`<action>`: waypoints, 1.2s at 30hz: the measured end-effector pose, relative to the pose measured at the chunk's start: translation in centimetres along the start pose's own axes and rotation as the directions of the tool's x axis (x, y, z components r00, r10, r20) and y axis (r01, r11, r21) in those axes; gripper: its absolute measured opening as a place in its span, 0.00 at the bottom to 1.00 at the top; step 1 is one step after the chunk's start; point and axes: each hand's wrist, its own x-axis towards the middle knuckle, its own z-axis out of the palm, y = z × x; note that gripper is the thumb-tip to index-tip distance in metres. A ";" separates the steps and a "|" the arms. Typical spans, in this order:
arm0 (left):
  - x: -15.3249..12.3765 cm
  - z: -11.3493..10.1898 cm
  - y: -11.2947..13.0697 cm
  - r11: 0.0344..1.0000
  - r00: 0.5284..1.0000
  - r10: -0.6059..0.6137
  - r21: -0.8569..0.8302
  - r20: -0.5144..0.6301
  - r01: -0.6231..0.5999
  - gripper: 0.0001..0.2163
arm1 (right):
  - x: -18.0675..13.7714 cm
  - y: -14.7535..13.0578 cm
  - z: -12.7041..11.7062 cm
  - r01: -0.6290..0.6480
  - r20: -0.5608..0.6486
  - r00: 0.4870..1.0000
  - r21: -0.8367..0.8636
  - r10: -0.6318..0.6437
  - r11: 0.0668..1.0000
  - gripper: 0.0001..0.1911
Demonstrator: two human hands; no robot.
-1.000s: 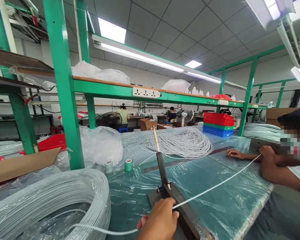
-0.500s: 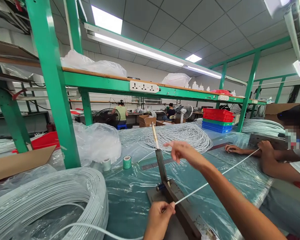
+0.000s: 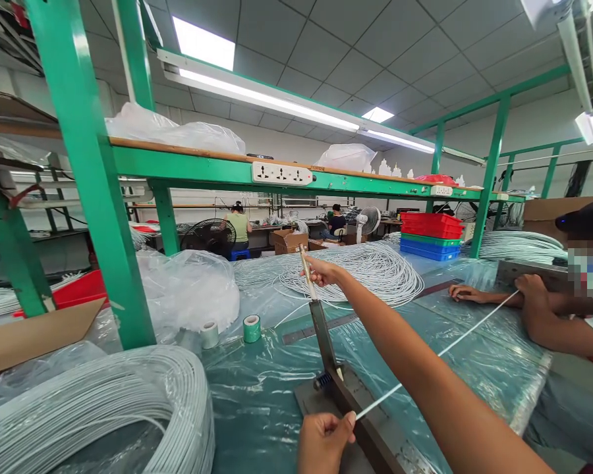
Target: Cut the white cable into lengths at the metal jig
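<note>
My left hand pinches a thin white cable low in front, beside the base of a bench lever cutter. From my fingertips the cable runs taut across the cutter and under my right forearm to a co-worker's hand at the right. My right hand is at the upper end of the raised cutter lever, its fingers closed round the pale handle. A blue spring sits at the lever's pivot.
A large coil of white cable lies at the left front. Another loose coil lies behind the lever. Two tape rolls, one green, stand by a plastic bag. Red trays are stacked beyond. A green shelf post rises at the left.
My right hand has moved left onto the lever handle, its fingers closing round it. My left hand keeps its pinch on the cable. The view has shifted slightly.
</note>
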 end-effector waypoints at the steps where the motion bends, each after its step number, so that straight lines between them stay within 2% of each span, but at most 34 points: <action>1: 0.0 0.0 0.1 1.000 1.000 0.002 -0.012 -0.014 -0.002 0.24 | 0.0 -0.1 0.0 -0.009 0.000 1.000 0.007 0.009 1.000 0.35; 5: 0.1 0.1 0.2 0.999 0.999 -0.006 -0.042 -0.037 0.004 0.21 | -1.6 -0.5 -0.6 -0.015 -0.010 1.000 0.034 0.016 0.999 0.39; 8: 0.2 0.0 0.2 0.999 0.999 -0.040 -0.031 -0.026 0.039 0.19 | -5.1 -0.9 -1.7 0.018 0.017 1.000 0.064 -0.019 0.998 0.40; 11: 0.3 -0.1 0.4 0.999 0.999 -0.041 -0.029 -0.020 0.040 0.18 | -10.5 -0.7 -2.9 0.053 0.088 0.994 0.115 -0.064 0.992 0.38; 14: 0.2 -0.2 0.7 0.999 0.999 -0.040 -0.022 -0.013 0.040 0.17 | -16.9 0.8 -3.3 0.021 0.164 0.985 0.164 -0.048 0.986 0.34; 19: -0.1 -0.2 1.0 0.999 0.999 -0.051 0.003 -0.005 0.051 0.18 | -26.1 5.2 -1.5 -0.040 0.169 0.985 0.123 0.019 0.992 0.19; 21: -0.1 -0.2 1.1 0.998 0.999 -0.051 0.021 -0.002 0.051 0.18 | -28.2 6.7 -0.5 -0.126 0.146 0.983 0.125 0.107 0.984 0.22; 23: 0.0 -0.2 1.3 0.998 0.999 -0.051 0.043 -0.001 0.051 0.18 | -29.5 7.6 0.4 -0.207 0.098 0.977 0.172 0.192 0.963 0.29; 25: 0.0 -0.3 1.3 0.997 0.999 -0.045 0.067 0.007 0.045 0.18 | -30.1 8.2 0.9 -0.222 0.054 0.975 0.229 0.216 0.948 0.33; 32: -1.0 -1.4 1.5 0.975 0.989 0.046 0.210 0.140 -0.075 0.20 | -30.1 8.0 1.3 -0.286 0.075 0.958 0.279 0.276 0.917 0.34; 34: -1.7 -1.4 2.4 0.930 0.988 0.101 0.342 0.117 -0.135 0.17 | -30.1 7.4 1.3 -0.311 0.067 0.950 0.256 0.305 0.915 0.32; 36: -2.3 -1.3 3.9 0.808 0.984 0.134 0.562 0.121 -0.179 0.15 | -30.2 6.9 1.3 -0.335 0.061 0.942 0.223 0.330 0.915 0.32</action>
